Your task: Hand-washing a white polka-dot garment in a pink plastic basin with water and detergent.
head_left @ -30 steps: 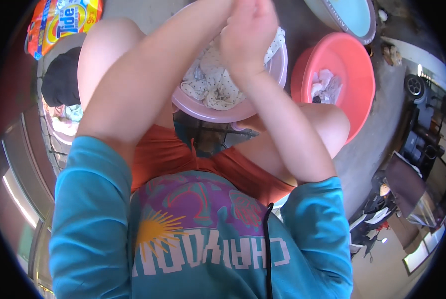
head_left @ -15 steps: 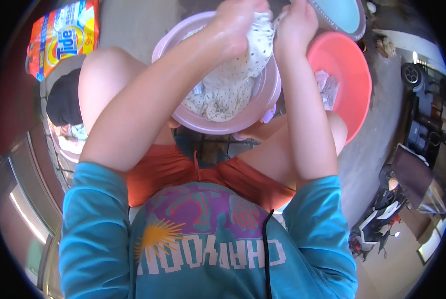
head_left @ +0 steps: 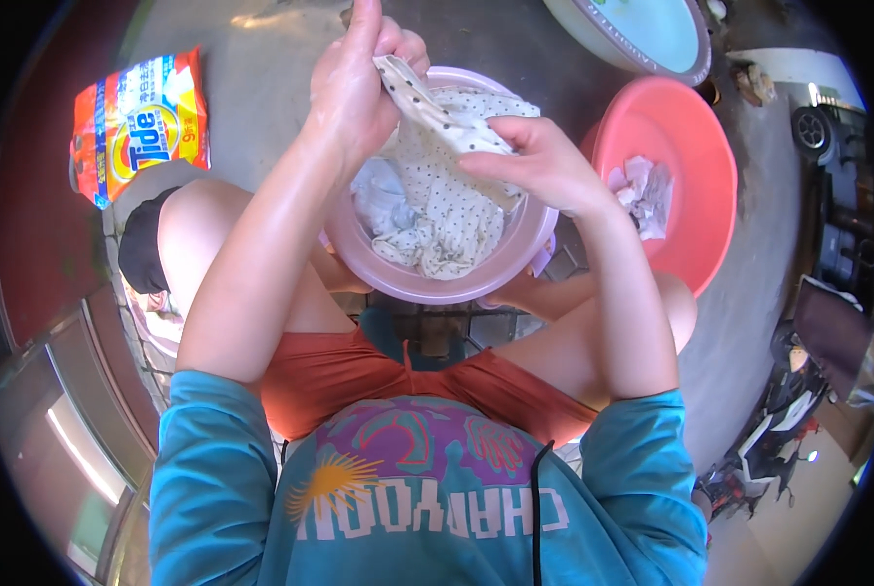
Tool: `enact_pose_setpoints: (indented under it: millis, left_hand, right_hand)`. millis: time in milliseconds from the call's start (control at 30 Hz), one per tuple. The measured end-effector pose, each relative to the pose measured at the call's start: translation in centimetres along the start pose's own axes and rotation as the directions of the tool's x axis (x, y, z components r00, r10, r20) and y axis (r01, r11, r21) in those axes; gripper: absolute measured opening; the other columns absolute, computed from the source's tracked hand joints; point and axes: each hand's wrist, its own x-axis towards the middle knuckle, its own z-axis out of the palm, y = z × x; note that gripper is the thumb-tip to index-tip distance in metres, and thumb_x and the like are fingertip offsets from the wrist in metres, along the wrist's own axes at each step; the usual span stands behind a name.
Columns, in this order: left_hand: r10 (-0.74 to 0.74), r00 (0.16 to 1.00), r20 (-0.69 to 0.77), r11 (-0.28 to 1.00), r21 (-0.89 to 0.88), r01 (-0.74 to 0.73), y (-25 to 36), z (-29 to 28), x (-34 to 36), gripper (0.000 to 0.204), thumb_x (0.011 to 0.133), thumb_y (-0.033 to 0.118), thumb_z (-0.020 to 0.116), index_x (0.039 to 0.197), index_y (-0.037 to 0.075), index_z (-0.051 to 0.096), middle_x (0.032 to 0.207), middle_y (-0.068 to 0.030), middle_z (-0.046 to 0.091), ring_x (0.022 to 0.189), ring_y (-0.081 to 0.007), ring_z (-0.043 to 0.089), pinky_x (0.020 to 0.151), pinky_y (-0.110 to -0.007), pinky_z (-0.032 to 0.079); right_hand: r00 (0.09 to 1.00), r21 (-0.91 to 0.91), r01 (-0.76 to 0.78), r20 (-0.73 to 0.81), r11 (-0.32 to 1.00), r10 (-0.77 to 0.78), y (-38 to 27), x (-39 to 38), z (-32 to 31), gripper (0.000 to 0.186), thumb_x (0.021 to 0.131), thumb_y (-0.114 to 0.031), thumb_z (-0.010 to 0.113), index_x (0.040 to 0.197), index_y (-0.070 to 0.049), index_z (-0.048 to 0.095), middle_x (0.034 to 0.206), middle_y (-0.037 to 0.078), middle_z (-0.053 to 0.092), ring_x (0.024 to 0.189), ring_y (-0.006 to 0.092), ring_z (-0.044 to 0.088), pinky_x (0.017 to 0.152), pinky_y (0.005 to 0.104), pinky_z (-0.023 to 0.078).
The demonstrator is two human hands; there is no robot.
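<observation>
A white cloth with black dots (head_left: 447, 186) lies bunched in a pale pink basin (head_left: 419, 290) between my knees, with one part pulled up above the rim. My left hand (head_left: 363, 88), thumb pointing up, is closed round the raised end of the cloth. Lower and to the right, my right hand (head_left: 554, 168) grips the same raised part between thumb and fingers. A pale blue cloth (head_left: 382, 197) rests in the left of the basin. Both hands and forearms look wet.
A coral basin (head_left: 696, 156) holding crumpled pale cloth (head_left: 644, 195) stands right of the pink one. Behind it is a light blue basin (head_left: 642, 34). An orange detergent bag (head_left: 142, 125) lies at the far left. A motorbike (head_left: 764, 430) is at the right edge.
My hands have come down and moved apart, from close together at the top of the view. The dotted cloth, lifted before, now hangs lower, stretched between them. The whole view has shifted slightly.
</observation>
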Motion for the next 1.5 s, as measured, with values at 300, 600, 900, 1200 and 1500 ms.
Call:
enact_pose_setpoints:
  millis: [300, 600, 900, 1200, 1500]
  left_hand:
    - [0.068, 0.99, 0.122, 0.995, -0.085, -0.058, 0.1, -1.4, 0.9, 0.043, 0.092, 0.052, 0.047, 0.067, 0.017, 0.044, 0.064, -0.0019, 0.047, 0.061, -0.0153, 0.047, 0.059, -0.027, 0.043]
    - [0.139, 0.989, -0.048, 0.497, 0.867, -0.028, -1.9, -1.7, 0.1, 0.06, 0.087, 0.058, 0.052, 0.096, 0.0, 0.059, 0.086, -0.0061, 0.058, 0.079, -0.0134, 0.055, 0.069, -0.026, 0.046]
    - [-0.07, 0.988, 0.139, 0.727, 0.685, -0.045, -4.1, -1.1, -0.4, 0.018, 0.091, 0.02, 0.06, 0.096, 0.002, 0.063, 0.085, 0.001, 0.061, 0.077, -0.0051, 0.056, 0.069, -0.02, 0.046]
    - [0.236, 0.965, 0.114, 0.752, 0.607, -0.256, -3.2, -2.2, 0.0, 0.021, 0.092, 0.024, 0.058, 0.091, 0.004, 0.063, 0.079, 0.0037, 0.06, 0.07, -0.0037, 0.053, 0.067, -0.02, 0.044]
    - [0.368, 0.928, -0.059, 0.882, 0.336, -0.329, -3.7, -1.4, 1.1, 0.026, 0.097, 0.028, 0.05, 0.091, 0.004, 0.057, 0.077, -0.0003, 0.059, 0.068, -0.0071, 0.054, 0.063, -0.022, 0.046]
  right_hand:
    - [0.796, -0.115, 0.503, -0.324, 0.856, -0.511, 1.5, 0.6, -1.0, 0.019, 0.087, -0.017, 0.066, 0.098, -0.002, 0.067, 0.08, -0.003, 0.059, 0.073, 0.0045, 0.05, 0.064, 0.0218, 0.043]
    - [0.662, -0.47, 0.315, -0.514, 0.825, -0.546, 0.8, -0.3, -0.2, 0.018, 0.08, -0.013, 0.07, 0.09, 0.0, 0.062, 0.074, 0.009, 0.054, 0.065, 0.0185, 0.054, 0.059, 0.0271, 0.042]
    - [0.811, -0.321, 0.196, -0.479, 0.927, -0.337, 1.3, -0.2, 2.4, 0.017, 0.084, -0.017, 0.067, 0.091, -0.002, 0.065, 0.074, 0.008, 0.061, 0.064, 0.0183, 0.058, 0.058, 0.0276, 0.045]
    - [0.775, 0.23, 0.334, -0.619, 0.914, -0.128, 2.5, 0.0, -0.7, 0.016, 0.092, -0.016, 0.054, 0.091, -0.002, 0.063, 0.083, -0.002, 0.061, 0.079, 0.0059, 0.053, 0.074, 0.0217, 0.041]
    - [0.821, 0.639, 0.568, -0.49, 0.519, -0.294, -0.1, 0.1, -0.2, 0.018, 0.094, -0.025, 0.053, 0.097, -0.008, 0.057, 0.105, 0.007, 0.059, 0.102, 0.0167, 0.054, 0.091, 0.0356, 0.041]
